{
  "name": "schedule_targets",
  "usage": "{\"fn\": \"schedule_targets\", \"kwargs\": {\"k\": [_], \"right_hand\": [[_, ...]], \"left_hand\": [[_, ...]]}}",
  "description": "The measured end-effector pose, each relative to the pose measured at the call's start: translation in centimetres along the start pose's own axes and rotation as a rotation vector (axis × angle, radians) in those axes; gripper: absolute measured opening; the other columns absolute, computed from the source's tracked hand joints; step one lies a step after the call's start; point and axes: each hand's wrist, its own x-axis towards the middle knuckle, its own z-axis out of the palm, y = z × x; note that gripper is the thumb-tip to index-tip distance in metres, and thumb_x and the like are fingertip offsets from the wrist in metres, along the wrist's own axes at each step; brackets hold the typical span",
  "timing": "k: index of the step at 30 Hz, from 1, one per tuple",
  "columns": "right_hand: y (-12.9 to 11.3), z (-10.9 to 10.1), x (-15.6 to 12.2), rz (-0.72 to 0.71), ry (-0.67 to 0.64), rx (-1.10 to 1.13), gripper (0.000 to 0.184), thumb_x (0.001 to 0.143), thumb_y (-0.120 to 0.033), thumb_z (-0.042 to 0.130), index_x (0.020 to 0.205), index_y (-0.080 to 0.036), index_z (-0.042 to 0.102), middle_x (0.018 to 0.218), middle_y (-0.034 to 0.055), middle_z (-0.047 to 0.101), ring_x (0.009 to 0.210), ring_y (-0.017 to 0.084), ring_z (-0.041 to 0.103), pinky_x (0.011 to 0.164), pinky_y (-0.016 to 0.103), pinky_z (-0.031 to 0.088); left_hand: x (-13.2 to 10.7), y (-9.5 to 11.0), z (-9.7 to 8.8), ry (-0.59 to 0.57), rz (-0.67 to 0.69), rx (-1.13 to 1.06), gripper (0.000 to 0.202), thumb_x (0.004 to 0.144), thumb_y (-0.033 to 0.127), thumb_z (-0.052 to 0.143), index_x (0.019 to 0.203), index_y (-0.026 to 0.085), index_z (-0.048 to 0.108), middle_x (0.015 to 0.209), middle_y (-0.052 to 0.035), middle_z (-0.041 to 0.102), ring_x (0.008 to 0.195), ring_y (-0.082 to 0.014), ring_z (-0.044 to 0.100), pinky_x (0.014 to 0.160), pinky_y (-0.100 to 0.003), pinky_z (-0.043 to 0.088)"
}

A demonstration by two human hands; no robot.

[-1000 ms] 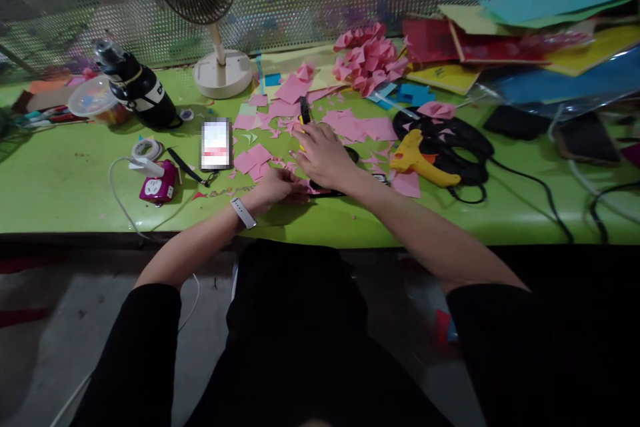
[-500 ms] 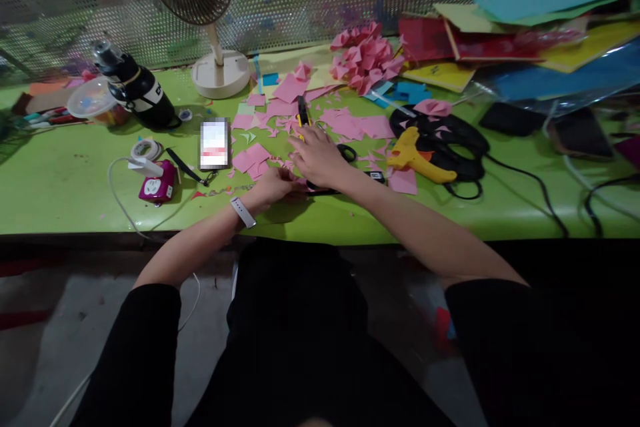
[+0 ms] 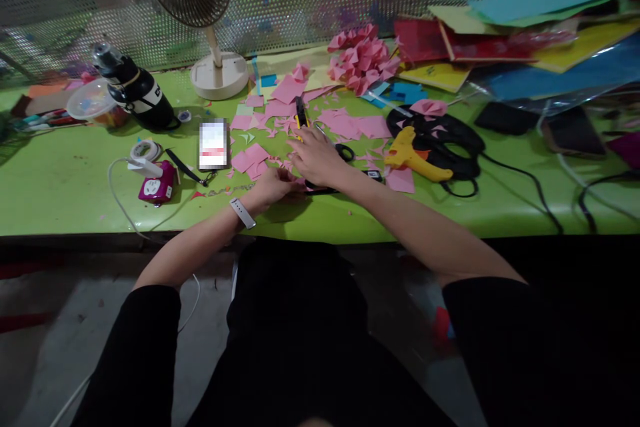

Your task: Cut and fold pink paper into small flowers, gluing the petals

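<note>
My left hand point(image 3: 274, 185), a white watch on its wrist, rests on the green table point(image 3: 60, 180) with its fingers curled over a small pink paper piece point(image 3: 299, 182). My right hand point(image 3: 318, 157) lies just beyond it, fingers closed round a black and yellow utility knife point(image 3: 300, 113) that points away from me. Cut pink paper squares point(image 3: 350, 125) and scraps lie all around both hands. Black scissors point(image 3: 345, 151) lie right beside my right hand.
A yellow glue gun point(image 3: 413, 157) with a black cable lies to the right. A phone point(image 3: 213, 144), a magenta socket point(image 3: 157, 188), a tape roll point(image 3: 145, 149), a black bottle point(image 3: 139, 91) and a fan base point(image 3: 219, 74) stand left. Folded pink shapes point(image 3: 363, 57) and coloured sheets point(image 3: 540, 47) sit behind.
My right hand has crept slightly left and away along the paper with the knife. My left hand stays put.
</note>
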Motion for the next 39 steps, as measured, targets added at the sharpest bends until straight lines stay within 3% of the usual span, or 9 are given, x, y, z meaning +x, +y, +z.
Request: {"fn": "schedule_targets", "kwargs": {"k": [7,23,28,39], "right_hand": [[0.04,0.04,0.01,-0.01,0.006,0.011,0.051,0.098,-0.029,0.036,0.138,-0.011,0.061,0.152,0.0192,0.049,0.143,0.038,0.037,0.117,0.062,0.028],[-0.07,-0.01,0.01,-0.014,-0.003,0.001,0.05,0.099,-0.03,0.035,0.136,-0.012,0.062,0.151,0.0167,0.05,0.143,0.036,0.037,0.119,0.061,0.025],[0.09,0.22,0.04,-0.011,0.0,0.021,0.049,0.098,-0.03,0.036,0.136,-0.013,0.062,0.152,0.0174,0.049,0.144,0.037,0.036,0.119,0.063,0.024],[0.05,0.37,0.12,-0.008,-0.006,0.007,0.048,0.099,-0.03,0.036,0.133,-0.011,0.063,0.15,0.0178,0.051,0.143,0.035,0.038,0.117,0.06,0.03]], "left_hand": [[-0.06,0.08,-0.03,-0.006,0.008,0.017,0.017,0.085,0.011,0.075,0.074,0.01,0.062,0.067,-0.0046,0.071,0.06,-0.0103,0.069,0.072,-0.029,0.059],[0.09,-0.12,-0.13,-0.015,0.015,0.018,0.016,0.084,0.013,0.076,0.075,0.011,0.062,0.071,-0.0062,0.071,0.065,-0.0116,0.069,0.079,-0.034,0.059],[0.23,-0.29,-0.24,-0.017,0.014,0.0,0.017,0.084,0.013,0.076,0.075,0.011,0.062,0.071,-0.0059,0.071,0.065,-0.0114,0.069,0.076,-0.032,0.059],[0.14,-0.08,-0.14,-0.014,0.014,0.029,0.019,0.085,0.013,0.075,0.073,0.012,0.06,0.069,-0.0047,0.07,0.064,-0.0112,0.069,0.078,-0.033,0.06]]}}
